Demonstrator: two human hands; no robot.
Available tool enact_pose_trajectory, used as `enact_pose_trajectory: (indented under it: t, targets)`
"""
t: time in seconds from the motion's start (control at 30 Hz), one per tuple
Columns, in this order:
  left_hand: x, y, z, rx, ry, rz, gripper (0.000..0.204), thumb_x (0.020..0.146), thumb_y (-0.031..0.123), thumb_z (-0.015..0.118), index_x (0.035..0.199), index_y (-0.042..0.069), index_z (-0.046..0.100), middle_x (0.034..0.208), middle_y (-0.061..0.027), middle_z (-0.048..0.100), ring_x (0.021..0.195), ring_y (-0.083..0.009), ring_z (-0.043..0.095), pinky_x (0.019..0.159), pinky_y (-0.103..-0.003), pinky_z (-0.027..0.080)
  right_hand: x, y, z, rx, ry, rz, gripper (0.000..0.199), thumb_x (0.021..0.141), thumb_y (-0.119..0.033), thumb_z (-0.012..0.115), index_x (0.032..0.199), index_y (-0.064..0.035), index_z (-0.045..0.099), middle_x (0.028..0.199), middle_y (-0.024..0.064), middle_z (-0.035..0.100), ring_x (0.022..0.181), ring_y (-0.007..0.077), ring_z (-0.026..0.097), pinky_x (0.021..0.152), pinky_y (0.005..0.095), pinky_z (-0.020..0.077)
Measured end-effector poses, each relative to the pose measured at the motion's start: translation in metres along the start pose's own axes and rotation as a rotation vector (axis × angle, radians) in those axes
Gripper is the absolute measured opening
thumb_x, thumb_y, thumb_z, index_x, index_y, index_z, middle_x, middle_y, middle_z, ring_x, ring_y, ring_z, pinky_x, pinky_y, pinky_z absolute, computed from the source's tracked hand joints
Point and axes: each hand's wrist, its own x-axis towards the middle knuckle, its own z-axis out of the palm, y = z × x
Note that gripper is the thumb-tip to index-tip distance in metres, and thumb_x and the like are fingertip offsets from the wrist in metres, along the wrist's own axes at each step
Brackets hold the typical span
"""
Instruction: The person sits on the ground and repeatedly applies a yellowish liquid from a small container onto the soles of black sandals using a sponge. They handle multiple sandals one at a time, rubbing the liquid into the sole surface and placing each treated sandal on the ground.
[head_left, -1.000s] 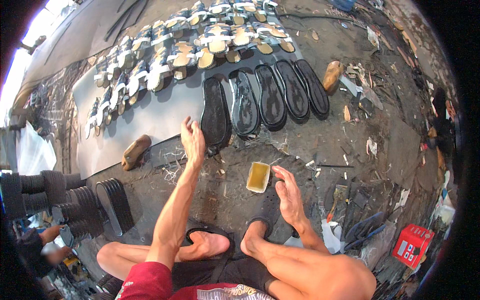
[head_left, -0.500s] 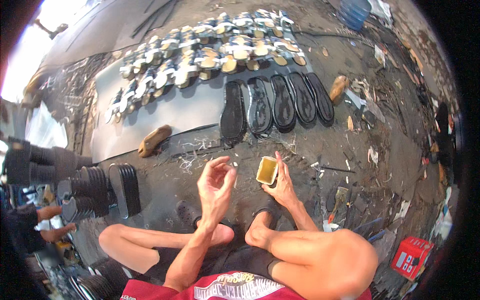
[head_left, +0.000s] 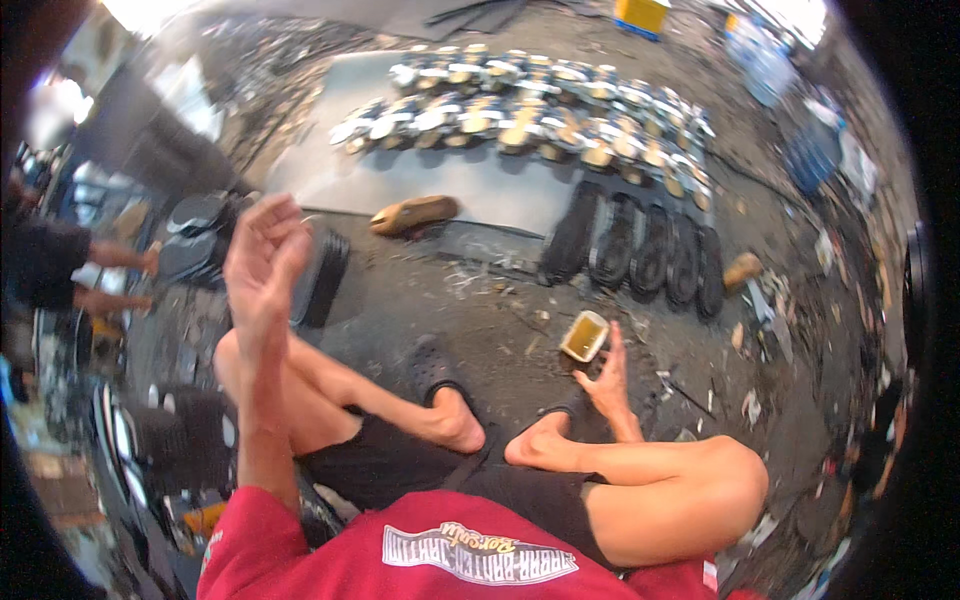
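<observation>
My right hand (head_left: 607,388) holds a small white-rimmed tub (head_left: 584,336) of yellow-brown liquid above the ground, thumb and fingers spread around its near right side. My left hand (head_left: 265,265), blurred, is raised at the left with its fingers loosely curled and nothing visible in them. It overlaps a stack of black shoe soles (head_left: 325,280), but whether it touches them I cannot tell. Ahead, a row of black soles (head_left: 650,245) lies side by side, some with a glossy surface. A brown wooden shoe last (head_left: 413,214) rests left of them.
Rows of sandals on lasts (head_left: 520,125) cover part of a grey sheet (head_left: 440,185). Another wooden last (head_left: 742,270) lies beyond the sole row. At the left are another person's hands (head_left: 125,275) and further soles. Blue plastic bottles (head_left: 765,70) stand far right; scraps litter the ground.
My left hand has moved left and up from near the tub to the stacked soles. The right hand keeps the tub. The view has turned left, shifting the scene rightward.
</observation>
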Motion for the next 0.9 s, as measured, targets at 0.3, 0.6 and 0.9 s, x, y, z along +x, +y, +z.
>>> enact_pose_trajectory:
  t: [0.3, 0.6, 0.9]
  targets:
    - [0.044, -0.099, -0.135, 0.285, -0.224, -0.355, 0.057, 0.098, 0.018, 0.080, 0.150, 0.007, 0.059, 0.136, -0.0137, 0.068, 0.124, -0.0216, 0.066, 0.108, -0.038, 0.052, 0.040, -0.052, -0.252, -0.163, 0.267, 0.180, 0.078, 0.101, -0.015, 0.075, 0.169, -0.0176, 0.036, 0.160, 0.0168, 0.051, 0.114, 0.0232, 0.065, 0.098, 0.0377, 0.0554]
    - [0.079, -0.356, 0.031, 0.726, -0.347, -0.198, 0.113, 0.070, 0.031, 0.099, 0.165, 0.012, 0.041, 0.168, -0.0190, 0.044, 0.157, -0.0418, 0.038, 0.128, -0.054, 0.035, 0.062, -0.217, -0.248, -0.467, 0.179, 0.069, 0.061, 0.098, -0.010, 0.072, 0.156, -0.0055, 0.055, 0.143, 0.0179, 0.065, 0.115, 0.0286, 0.065, 0.104, 0.0424, 0.0505]
    - [0.106, -0.410, 0.057, 0.925, -0.500, -0.304, 0.099, 0.065, 0.032, 0.098, 0.154, 0.022, 0.054, 0.148, -0.0169, 0.055, 0.143, -0.0401, 0.050, 0.115, -0.066, 0.040, 0.121, -0.143, -0.201, -0.521, -0.119, 0.147, 0.068, 0.093, -0.004, 0.075, 0.157, -0.0074, 0.052, 0.139, 0.0194, 0.060, 0.102, 0.0335, 0.067, 0.097, 0.0462, 0.0552]
